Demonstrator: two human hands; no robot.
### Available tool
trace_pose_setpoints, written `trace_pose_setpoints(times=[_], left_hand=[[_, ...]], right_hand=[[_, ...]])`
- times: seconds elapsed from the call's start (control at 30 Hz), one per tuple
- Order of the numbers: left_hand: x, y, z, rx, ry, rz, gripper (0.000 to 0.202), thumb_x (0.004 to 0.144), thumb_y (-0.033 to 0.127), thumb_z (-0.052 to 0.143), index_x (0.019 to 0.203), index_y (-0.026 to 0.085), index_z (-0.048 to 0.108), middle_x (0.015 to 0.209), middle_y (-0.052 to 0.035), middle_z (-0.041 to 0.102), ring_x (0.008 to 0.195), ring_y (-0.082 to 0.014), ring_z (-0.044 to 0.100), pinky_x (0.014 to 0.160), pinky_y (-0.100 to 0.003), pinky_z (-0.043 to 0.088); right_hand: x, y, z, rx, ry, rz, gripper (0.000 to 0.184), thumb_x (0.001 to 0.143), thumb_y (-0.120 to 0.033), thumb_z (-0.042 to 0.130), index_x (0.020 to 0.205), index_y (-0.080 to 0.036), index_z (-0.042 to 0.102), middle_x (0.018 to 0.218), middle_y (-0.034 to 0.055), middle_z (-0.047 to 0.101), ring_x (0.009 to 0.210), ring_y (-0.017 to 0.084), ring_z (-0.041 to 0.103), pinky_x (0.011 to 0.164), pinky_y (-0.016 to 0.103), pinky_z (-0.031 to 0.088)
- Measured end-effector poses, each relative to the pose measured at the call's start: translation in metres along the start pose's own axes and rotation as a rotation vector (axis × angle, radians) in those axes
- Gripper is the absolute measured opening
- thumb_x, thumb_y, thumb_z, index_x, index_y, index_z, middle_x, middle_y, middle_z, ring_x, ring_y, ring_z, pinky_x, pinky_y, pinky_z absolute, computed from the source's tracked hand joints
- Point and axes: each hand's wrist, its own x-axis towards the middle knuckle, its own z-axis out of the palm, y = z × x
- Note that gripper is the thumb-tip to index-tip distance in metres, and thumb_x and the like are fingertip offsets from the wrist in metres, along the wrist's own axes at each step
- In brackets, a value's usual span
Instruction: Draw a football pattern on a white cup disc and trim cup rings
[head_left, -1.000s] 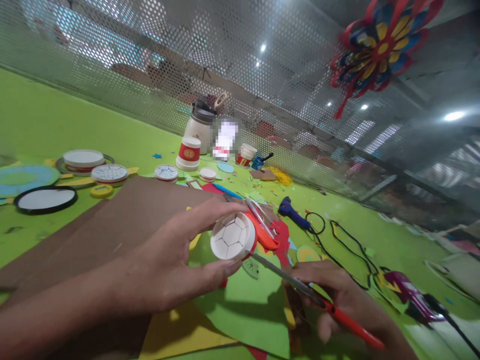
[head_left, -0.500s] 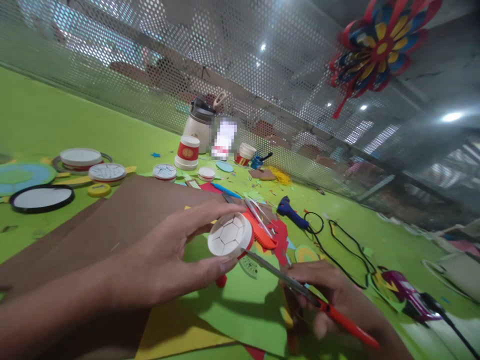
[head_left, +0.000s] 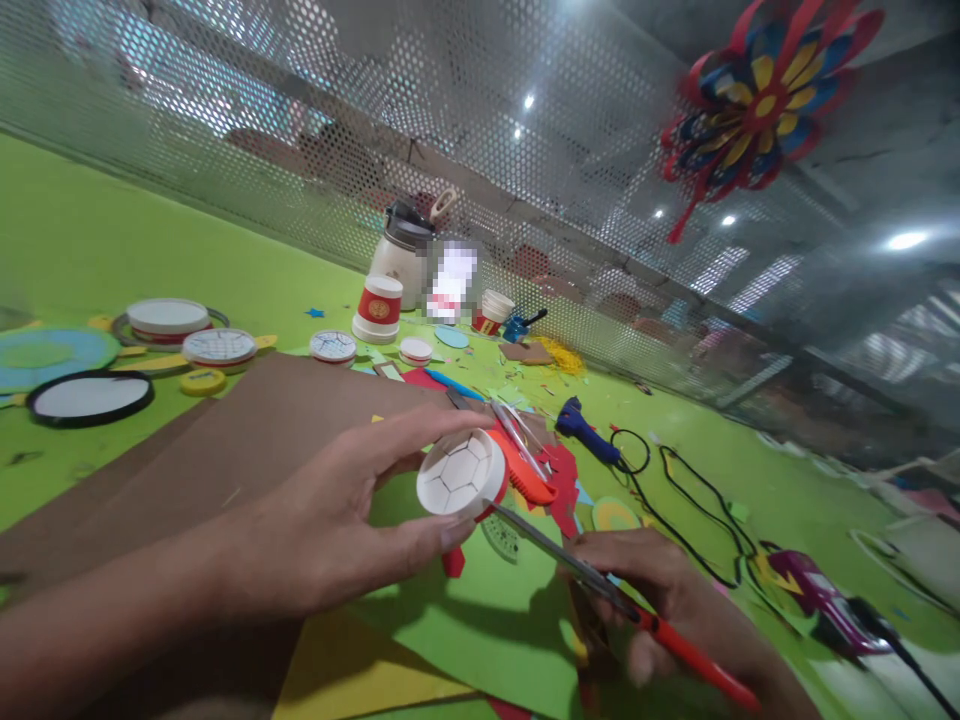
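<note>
My left hand (head_left: 330, 525) pinches a small paper cup (head_left: 459, 475) between thumb and fingers, its white base with drawn hexagon lines turned toward me. My right hand (head_left: 660, 600) grips red-handled scissors (head_left: 600, 590), whose blades reach up to the cup's lower rim. A small red scrap (head_left: 453, 562) hangs below the cup. Both hands hover over sheets of green (head_left: 487, 610), yellow (head_left: 352, 670) and brown paper (head_left: 247, 420).
On the green table lie round lids and discs (head_left: 165, 318) at left, a red paper cup (head_left: 379, 306), a jug (head_left: 405, 250), a blue glue gun (head_left: 585, 425) with black cord (head_left: 697, 500), and a purple tool (head_left: 814, 590). A paper flower (head_left: 757, 95) hangs on the perforated metal wall.
The cup has turned slightly in my left hand and the scissors have closed in on its rim. A red scrap now dangles lower under the cup.
</note>
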Motion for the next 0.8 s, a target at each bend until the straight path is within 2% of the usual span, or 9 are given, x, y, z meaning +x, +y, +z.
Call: trace_pose_setpoints(times=[0.23, 0.33, 0.43, 0.6, 0.8], left_hand=[[-0.0052, -0.0006, -0.0007, 0.035, 0.029, 0.066, 0.053, 0.091, 0.036, 0.072, 0.142, 0.027, 0.061, 0.144, -0.0058, 0.068, 0.129, -0.0311, 0.065, 0.102, -0.035, 0.058], [-0.0058, -0.0003, -0.0001, 0.046, 0.042, 0.077, 0.052, 0.09, 0.038, 0.073, 0.14, 0.028, 0.063, 0.145, -0.0052, 0.067, 0.131, -0.0322, 0.064, 0.103, -0.036, 0.057], [-0.0051, -0.0002, 0.0008, 0.02, 0.056, 0.074, 0.047, 0.089, 0.038, 0.073, 0.135, 0.029, 0.066, 0.141, -0.0046, 0.07, 0.126, -0.0315, 0.067, 0.1, -0.036, 0.059], [-0.0043, -0.0044, 0.0015, 0.003, 0.037, 0.09, 0.049, 0.09, 0.035, 0.072, 0.138, 0.027, 0.064, 0.139, -0.0059, 0.071, 0.124, -0.0301, 0.068, 0.101, -0.036, 0.059], [-0.0054, -0.005, -0.0002, -0.026, 0.038, 0.037, 0.049, 0.09, 0.04, 0.072, 0.136, 0.027, 0.065, 0.139, -0.004, 0.072, 0.122, -0.0272, 0.069, 0.101, -0.033, 0.058]], right_hand=[[-0.0032, 0.0021, -0.0007, -0.12, 0.008, -0.01, 0.07, 0.072, -0.086, 0.069, 0.087, -0.018, 0.076, 0.062, -0.0017, 0.059, 0.055, 0.014, 0.053, 0.057, 0.027, 0.043], [-0.0031, 0.0054, -0.0013, -0.174, 0.03, -0.097, 0.066, 0.076, -0.082, 0.069, 0.095, -0.019, 0.077, 0.066, -0.0001, 0.064, 0.057, 0.015, 0.057, 0.058, 0.027, 0.045], [-0.0024, 0.0079, -0.0003, -0.203, 0.056, -0.19, 0.064, 0.08, -0.08, 0.068, 0.103, -0.021, 0.076, 0.064, -0.0019, 0.063, 0.054, 0.014, 0.055, 0.054, 0.026, 0.042], [-0.0018, 0.0065, 0.0043, -0.153, 0.06, -0.108, 0.064, 0.078, -0.082, 0.068, 0.084, -0.019, 0.074, 0.06, -0.0034, 0.056, 0.053, 0.012, 0.049, 0.052, 0.026, 0.036], [-0.0018, 0.0055, 0.0028, -0.129, 0.033, -0.104, 0.066, 0.078, -0.082, 0.067, 0.093, -0.018, 0.075, 0.063, -0.0035, 0.056, 0.053, 0.012, 0.048, 0.053, 0.026, 0.038]])
